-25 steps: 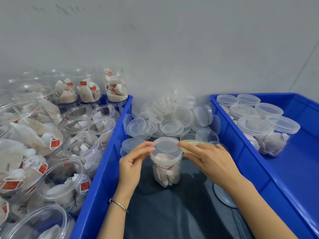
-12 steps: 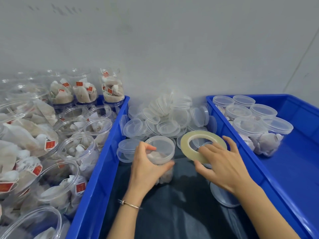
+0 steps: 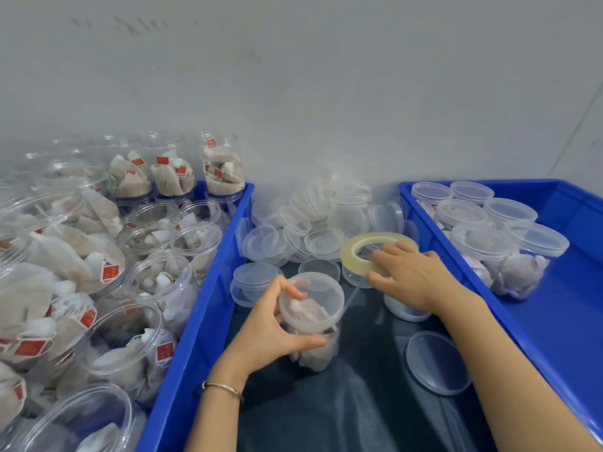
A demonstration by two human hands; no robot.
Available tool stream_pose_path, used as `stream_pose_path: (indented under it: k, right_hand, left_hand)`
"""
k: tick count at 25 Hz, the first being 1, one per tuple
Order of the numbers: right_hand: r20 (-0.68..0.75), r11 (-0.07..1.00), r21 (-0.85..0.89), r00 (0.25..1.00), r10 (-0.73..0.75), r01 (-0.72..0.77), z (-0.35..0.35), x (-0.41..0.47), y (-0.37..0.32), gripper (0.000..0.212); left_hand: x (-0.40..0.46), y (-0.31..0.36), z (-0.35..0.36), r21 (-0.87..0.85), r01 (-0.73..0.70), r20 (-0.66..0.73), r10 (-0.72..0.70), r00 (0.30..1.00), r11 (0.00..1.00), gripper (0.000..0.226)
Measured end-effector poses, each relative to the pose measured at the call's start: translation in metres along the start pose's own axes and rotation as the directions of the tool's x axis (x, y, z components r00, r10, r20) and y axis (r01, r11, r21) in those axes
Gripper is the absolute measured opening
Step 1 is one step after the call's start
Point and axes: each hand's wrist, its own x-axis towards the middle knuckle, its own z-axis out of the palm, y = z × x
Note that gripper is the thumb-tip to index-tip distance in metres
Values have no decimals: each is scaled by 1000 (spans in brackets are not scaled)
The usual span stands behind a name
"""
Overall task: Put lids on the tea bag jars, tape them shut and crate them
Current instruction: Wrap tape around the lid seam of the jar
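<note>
**Here, a lidded jar held while the tape roll was gripped**

Centrally, at about 6 o'clock from the middle of the view, the left hand (image 3: 267, 331) wrapped around a clear jar (image 3: 310, 324) of tea bags, thumb at the near side and fingers curled round the far side just under the lid (image 3: 311, 296). The jar leaned slightly toward the person and its lid sat on top. A thin bracelet (image 3: 223, 388) circled the left wrist.

At 4 o'clock from the centre, the right hand (image 3: 411, 278) lay over a roll of clear tape (image 3: 359, 252), fingers bent across its near rim and into the hole, so its grip was closed on the roll. A thin strip of tape (image 3: 350, 296) ran from the roll down toward the jar's lid; whether it was already stuck there could not be made out.

Both hands worked over a dark cloth (image 3: 359, 402) that covered the table between two blue crates. At 12 o'clock from the jar was a heap of loose lids (image 3: 310, 223), and a single lid (image 3: 437, 363) lay flat on the cloth at 3 o'clock from the jar.

The left crate (image 3: 195, 337), at 9 o'clock, was packed with open jars (image 3: 156, 282) of tea bags with red tags. The right crate (image 3: 554, 321), at 3 o'clock, held a cluster of lidded jars (image 3: 483, 243) in its far corner, against the grey wall (image 3: 326, 93).
</note>
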Motion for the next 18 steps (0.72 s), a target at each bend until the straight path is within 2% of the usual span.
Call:
stream_pose_path:
  k: [3, 5, 7, 9, 10, 12, 13, 14, 16, 18]
  right_hand:
    - [63, 991, 43, 990, -126, 123, 2, 17, -18, 30]
    - [59, 982, 59, 981, -183, 180, 6, 20, -28, 33]
    - [32, 979, 58, 980, -197, 195, 7, 19, -33, 32]
    - [23, 979, 56, 980, -199, 198, 6, 16, -34, 32]
    - [25, 978, 58, 979, -203, 201, 4, 15, -33, 31]
    - [19, 974, 60, 975, -221, 220, 3, 13, -35, 29]
    - [5, 970, 66, 972, -235, 234, 3, 13, -36, 28]
    - [-13, 965, 77, 968, -251, 251, 3, 13, -38, 27]
    - [-35, 954, 121, 962, -271, 273, 2, 11, -38, 27]
    - [-53, 950, 136, 960, -276, 281, 0, 9, -31, 27]
  left_hand:
    - [3, 8, -8, 36, -20, 131, 15, 991, 999, 72]
    - [5, 17, -14, 153, -5, 175, -22, 984, 988, 91]
    - [7, 31, -19, 278, 53, 168, -103, 980, 959, 95]
    - [7, 45, -20, 423, 80, 128, -147, 981, 902, 94]
    - [8, 53, -17, 545, 83, 110, -170, 979, 834, 96]
    - [11, 71, -3, 799, 116, 51, -259, 964, 591, 102]
    - [13, 77, 9, 857, 164, 1, -321, 947, 488, 108]
    - [15, 81, 24, 871, 235, -61, -380, 923, 431, 116]
    - [18, 87, 51, 827, 358, -183, -395, 901, 434, 116]
    - [20, 81, 56, 791, 364, -270, -253, 929, 492, 89]
